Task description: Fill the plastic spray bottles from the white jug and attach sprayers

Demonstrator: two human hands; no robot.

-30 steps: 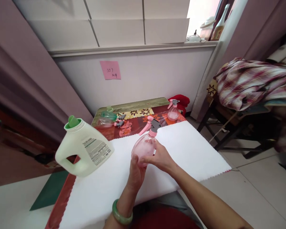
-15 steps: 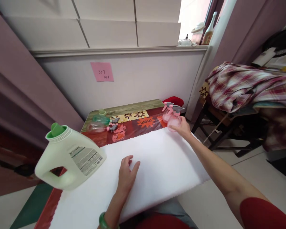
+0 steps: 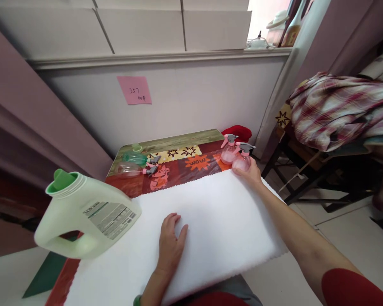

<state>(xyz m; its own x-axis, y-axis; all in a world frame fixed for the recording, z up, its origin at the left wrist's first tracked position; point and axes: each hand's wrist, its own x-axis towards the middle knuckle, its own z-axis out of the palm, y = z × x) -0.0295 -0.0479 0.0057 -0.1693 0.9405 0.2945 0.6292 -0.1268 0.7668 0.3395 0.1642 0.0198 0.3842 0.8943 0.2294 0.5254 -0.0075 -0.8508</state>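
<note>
My right hand (image 3: 249, 173) reaches to the far right of the table and is closed round the base of a pink spray bottle (image 3: 243, 159) with a grey trigger. That bottle stands upright, right beside a second pink spray bottle (image 3: 227, 153). My left hand (image 3: 171, 240) lies flat on the white foam sheet (image 3: 210, 221), fingers stretched out, holding nothing. A large pale-green detergent jug (image 3: 87, 219) with a green cap stands to the left of it.
Two more spray bottles, one green (image 3: 137, 158) and one clear (image 3: 130, 170), lie on their sides on the patterned cloth (image 3: 178, 168) at the back. A pink note (image 3: 134, 90) is on the wall. A chair with plaid fabric (image 3: 338, 110) stands to the right.
A second ago both hands held the pink spray bottle over the foam. My right hand carried it to the far right beside the other pink bottle; my left hand dropped flat onto the foam.
</note>
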